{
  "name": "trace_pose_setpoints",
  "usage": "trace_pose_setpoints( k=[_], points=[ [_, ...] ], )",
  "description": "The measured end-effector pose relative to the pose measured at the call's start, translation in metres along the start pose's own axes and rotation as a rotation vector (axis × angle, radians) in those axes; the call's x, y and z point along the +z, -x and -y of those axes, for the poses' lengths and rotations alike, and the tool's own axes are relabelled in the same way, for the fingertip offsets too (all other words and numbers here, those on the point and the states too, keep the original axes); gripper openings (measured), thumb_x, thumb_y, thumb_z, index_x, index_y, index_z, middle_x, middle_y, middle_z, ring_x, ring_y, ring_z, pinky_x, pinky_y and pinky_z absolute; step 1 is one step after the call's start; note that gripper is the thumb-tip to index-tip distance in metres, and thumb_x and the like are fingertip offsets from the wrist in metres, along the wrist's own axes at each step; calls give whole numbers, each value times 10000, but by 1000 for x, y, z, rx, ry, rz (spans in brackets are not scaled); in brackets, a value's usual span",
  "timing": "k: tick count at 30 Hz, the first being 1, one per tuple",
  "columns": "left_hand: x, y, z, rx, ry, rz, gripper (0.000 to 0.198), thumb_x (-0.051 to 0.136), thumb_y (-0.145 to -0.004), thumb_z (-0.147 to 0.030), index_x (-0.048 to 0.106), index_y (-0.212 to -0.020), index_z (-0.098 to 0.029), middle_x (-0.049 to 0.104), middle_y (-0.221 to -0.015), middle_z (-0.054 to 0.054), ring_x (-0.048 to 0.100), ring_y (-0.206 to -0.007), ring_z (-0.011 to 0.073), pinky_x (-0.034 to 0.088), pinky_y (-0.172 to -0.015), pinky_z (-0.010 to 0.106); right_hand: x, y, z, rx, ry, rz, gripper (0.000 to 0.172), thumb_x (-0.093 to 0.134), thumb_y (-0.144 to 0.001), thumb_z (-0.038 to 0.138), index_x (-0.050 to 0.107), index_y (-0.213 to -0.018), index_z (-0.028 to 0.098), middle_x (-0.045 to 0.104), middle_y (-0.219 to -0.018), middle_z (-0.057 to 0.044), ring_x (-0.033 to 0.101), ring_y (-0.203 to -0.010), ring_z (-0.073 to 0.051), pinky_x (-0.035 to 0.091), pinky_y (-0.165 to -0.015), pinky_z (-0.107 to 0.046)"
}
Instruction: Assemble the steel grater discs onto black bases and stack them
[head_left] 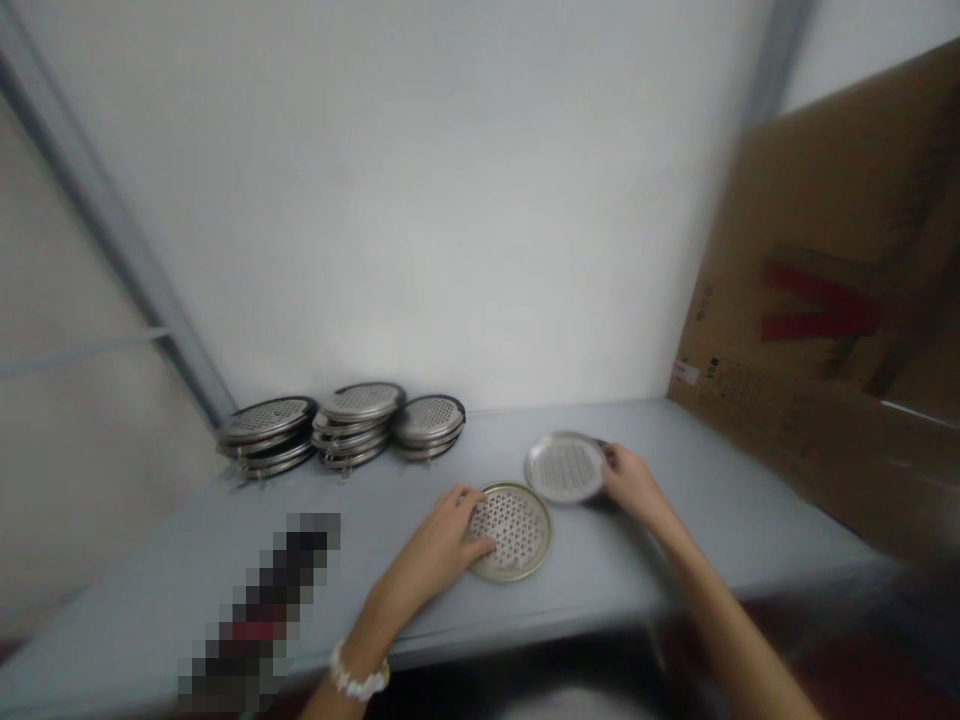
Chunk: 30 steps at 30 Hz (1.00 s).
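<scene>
My left hand grips the left rim of a round metal grater plate with many raised holes and a yellowish edge. This plate is at the near middle of the table. Just behind and to its right is a second round plate, silvery with a slotted pattern. My right hand has its fingers closed on that plate's right rim, and a dark edge shows beneath it. The two plates come close together at their rims. Motion blur hides the finer detail of the fingers.
Three stacks of similar round metal graters stand along the wall: a left stack, a middle stack and a right stack. A large cardboard box rises at the right. A pixelated patch covers the grey table's left front.
</scene>
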<state>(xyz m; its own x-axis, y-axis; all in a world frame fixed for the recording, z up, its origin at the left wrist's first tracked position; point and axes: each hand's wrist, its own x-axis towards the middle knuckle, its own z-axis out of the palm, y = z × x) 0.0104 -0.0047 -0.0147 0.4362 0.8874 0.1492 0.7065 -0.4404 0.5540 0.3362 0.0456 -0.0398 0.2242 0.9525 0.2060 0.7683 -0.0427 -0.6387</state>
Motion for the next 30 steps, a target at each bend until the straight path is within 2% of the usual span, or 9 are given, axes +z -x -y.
trace_pose_setpoints(
  k=[7,10,15,18,22,24,26,29,30],
  points=[
    [-4,0,3,12,19,8,339,693,-825,-324,620,-1137,-213,609,-1244,110,545,-1202,291,404,-1096,428,-1,0,1,16,-30,-7,296,551,-837,133,696,-1095,145,769,-913,-91,711,-883,-235,466,-717,-258],
    [-4,0,3,17,11,15,369,684,-821,-291,615,-1176,-215,608,-1266,110,543,-1218,286,388,-1118,423,-2,0,3,22,-53,-3,286,555,-834,127,696,-1083,123,765,-893,-101,705,-846,-233,458,-694,-262],
    [-5,1,2,11,-4,45,451,670,-822,-265,594,-1262,-205,609,-1302,111,547,-1243,276,375,-1140,409,-5,3,6,51,-133,13,322,530,-838,102,668,-1129,85,738,-720,-56,690,-665,-192,452,-623,-250],
    [-9,2,2,13,3,51,396,672,-830,-293,634,-1217,-216,622,-1309,104,564,-1236,273,392,-1130,388,-7,3,7,73,-197,23,326,521,-840,93,653,-1137,71,708,-634,-25,665,-563,-167,453,-577,-238],
    [-15,3,6,-6,-13,75,343,628,-886,-365,662,-1194,-218,663,-1261,105,589,-1209,280,414,-1106,391,-8,1,9,103,-271,17,312,528,-818,66,653,-1104,70,674,-579,0,650,-526,-148,453,-550,-222],
    [-16,5,8,-13,-24,68,411,616,-900,-376,627,-1280,-219,647,-1303,116,566,-1252,285,387,-1133,411,-8,0,10,117,-310,10,306,526,-809,56,647,-1090,74,678,-607,0,644,-512,-135,457,-536,-215],
    [-18,6,7,-29,-37,80,577,679,-861,-410,556,-1397,-235,558,-1440,133,478,-1363,305,334,-1177,447,-6,0,10,130,-356,7,309,515,-808,57,633,-1092,75,687,-651,-7,636,-492,-127,465,-512,-214],
    [-18,8,1,-18,-54,209,927,867,-670,-462,477,-1491,-277,353,-1616,131,280,-1496,354,252,-1222,491,-4,0,10,139,-428,4,312,502,-807,68,613,-1099,79,682,-665,-4,630,-475,-130,483,-489,-220],
    [-18,9,-2,-7,-61,257,987,907,-614,-459,486,-1489,-283,317,-1637,125,237,-1512,364,233,-1229,495,-4,0,10,139,-450,1,311,501,-804,72,609,-1096,84,675,-655,2,629,-472,-132,487,-487,-222]
  ],
)
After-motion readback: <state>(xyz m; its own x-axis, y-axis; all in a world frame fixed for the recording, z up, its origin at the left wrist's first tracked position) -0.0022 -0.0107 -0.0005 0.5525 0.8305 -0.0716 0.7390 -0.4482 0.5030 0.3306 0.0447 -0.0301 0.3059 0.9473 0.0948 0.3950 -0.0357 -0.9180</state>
